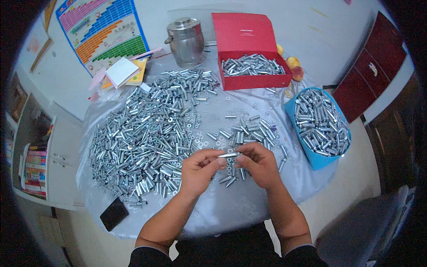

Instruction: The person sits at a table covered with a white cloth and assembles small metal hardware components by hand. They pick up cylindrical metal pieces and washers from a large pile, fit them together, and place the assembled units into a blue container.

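Both hands meet over the table's near middle, on a short silver expansion bolt point(229, 155) lying level between them. My left hand point(199, 171) pinches its left end with thumb and fingers. At the other end, my right hand point(260, 165) closes its thumb and fingers round the bolt, hiding part of it. Beneath and just beyond the hands lie a small loose group of metal sleeves point(255, 132) and scattered flat washers point(219, 141). To the left spreads a large heap of silver bolts and sleeves point(138, 138).
A blue bin point(316, 163) full of metal pieces stands at the right edge. Behind are an open red box point(255, 82) of similar pieces and a lidded steel pot point(187, 44). A dark phone point(114, 214) lies front left; booklets point(122, 72) lie back left.
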A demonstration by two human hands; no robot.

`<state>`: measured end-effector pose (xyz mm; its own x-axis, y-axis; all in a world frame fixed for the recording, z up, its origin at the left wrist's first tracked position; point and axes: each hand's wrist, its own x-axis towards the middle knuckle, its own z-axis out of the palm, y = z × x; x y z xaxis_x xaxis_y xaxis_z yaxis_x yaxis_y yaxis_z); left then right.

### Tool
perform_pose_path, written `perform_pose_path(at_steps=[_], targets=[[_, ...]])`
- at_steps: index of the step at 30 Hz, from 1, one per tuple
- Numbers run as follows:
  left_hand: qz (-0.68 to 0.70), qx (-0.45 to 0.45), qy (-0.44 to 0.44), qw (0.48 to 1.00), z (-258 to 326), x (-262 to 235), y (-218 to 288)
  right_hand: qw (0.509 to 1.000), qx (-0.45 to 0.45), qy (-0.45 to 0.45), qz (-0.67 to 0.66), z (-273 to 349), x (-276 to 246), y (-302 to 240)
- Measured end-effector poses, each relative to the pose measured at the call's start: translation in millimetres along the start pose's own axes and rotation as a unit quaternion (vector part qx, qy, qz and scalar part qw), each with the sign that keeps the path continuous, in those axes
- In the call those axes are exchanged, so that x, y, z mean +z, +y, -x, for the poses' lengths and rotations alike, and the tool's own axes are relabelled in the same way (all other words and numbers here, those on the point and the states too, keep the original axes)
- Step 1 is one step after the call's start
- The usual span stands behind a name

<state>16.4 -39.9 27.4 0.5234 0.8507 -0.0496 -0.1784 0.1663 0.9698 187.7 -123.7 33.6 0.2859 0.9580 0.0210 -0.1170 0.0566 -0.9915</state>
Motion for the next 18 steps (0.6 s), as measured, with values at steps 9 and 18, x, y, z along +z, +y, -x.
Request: perform_pose_path(at_steps=[9,18], targets=[[-0.008,-0.023,-0.15,0.988,-9,57,2,0.971,-0.145,0.111,0.156,46,-52,0],[0.037,-0.043,-0.228,0.972,-12,93,-13,0.956,-0.123,0.208,0.165,79,-75,-9]])
